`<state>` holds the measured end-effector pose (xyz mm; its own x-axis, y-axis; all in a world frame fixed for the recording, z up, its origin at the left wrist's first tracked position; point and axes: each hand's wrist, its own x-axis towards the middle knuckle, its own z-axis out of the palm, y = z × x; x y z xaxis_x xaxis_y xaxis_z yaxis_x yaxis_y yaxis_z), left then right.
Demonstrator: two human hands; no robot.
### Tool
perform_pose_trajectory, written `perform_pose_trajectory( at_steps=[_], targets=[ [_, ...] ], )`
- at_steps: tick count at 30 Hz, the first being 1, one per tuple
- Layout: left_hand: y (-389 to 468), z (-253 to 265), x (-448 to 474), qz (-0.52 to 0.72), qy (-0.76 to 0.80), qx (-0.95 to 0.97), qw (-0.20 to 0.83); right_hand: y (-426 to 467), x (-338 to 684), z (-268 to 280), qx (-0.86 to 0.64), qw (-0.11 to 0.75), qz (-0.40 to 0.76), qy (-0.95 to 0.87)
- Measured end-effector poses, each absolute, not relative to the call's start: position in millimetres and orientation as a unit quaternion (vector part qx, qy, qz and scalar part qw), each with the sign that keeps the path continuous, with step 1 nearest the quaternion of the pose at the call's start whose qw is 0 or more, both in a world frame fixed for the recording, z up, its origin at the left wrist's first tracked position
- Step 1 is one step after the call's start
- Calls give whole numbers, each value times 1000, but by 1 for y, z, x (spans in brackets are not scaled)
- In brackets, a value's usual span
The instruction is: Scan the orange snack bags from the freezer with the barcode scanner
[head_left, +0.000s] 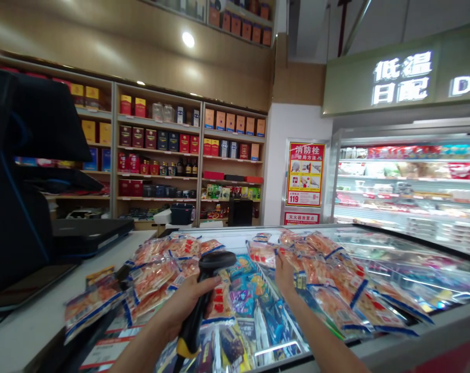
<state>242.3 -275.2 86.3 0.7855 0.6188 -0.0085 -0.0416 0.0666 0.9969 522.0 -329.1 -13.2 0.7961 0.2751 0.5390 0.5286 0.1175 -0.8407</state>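
**Scanner in the left fist, packs on either side!**

And here the left hand (184, 303) has its fingers curled round the handle of a scanner (198, 312), presumably to leave the head clear, up above the fist. One pack (224, 306), red lettering showing, lies just right of those fingers. Across to the right hand (284, 274): fingertips up against another pack (262, 254), but pinching it or merely resting there? Can't tell from here. The freezer (452, 320) seems to double as a handy tabletop: left heap (153, 280) outside the left fingers, right heap (331, 282) outside the right ones, parted perhaps to keep the middle workable. Now the count! Two hands, one scanner, one freezer, two heaps; packs overlap too much for a sure total, but it's more than ten.
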Motion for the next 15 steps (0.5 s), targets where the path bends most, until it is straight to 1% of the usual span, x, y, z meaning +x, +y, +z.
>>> perform_pose_trajectory(
  at_steps=[1, 3, 6, 8, 12, 15],
  targets=[
    [-275, 87, 240, 241, 225, 640, 694, -332, 522, -17, -672, 627, -136, -369],
    [-274, 88, 238, 243, 227, 633, 698, -341, 522, -26, -697, 507, -174, -476],
    [-273, 87, 236, 238, 228, 628, 705, -355, 524, -37, -726, 379, -160, -552],
    [-272, 85, 237, 229, 226, 634, 703, -359, 524, -35, -754, 343, -158, -538],
    [-271, 84, 241, 227, 222, 644, 696, -343, 511, -20, -794, 301, -214, -482],
    [-272, 85, 242, 231, 228, 645, 692, -325, 495, -16, -818, 211, -167, -508]
  ],
)
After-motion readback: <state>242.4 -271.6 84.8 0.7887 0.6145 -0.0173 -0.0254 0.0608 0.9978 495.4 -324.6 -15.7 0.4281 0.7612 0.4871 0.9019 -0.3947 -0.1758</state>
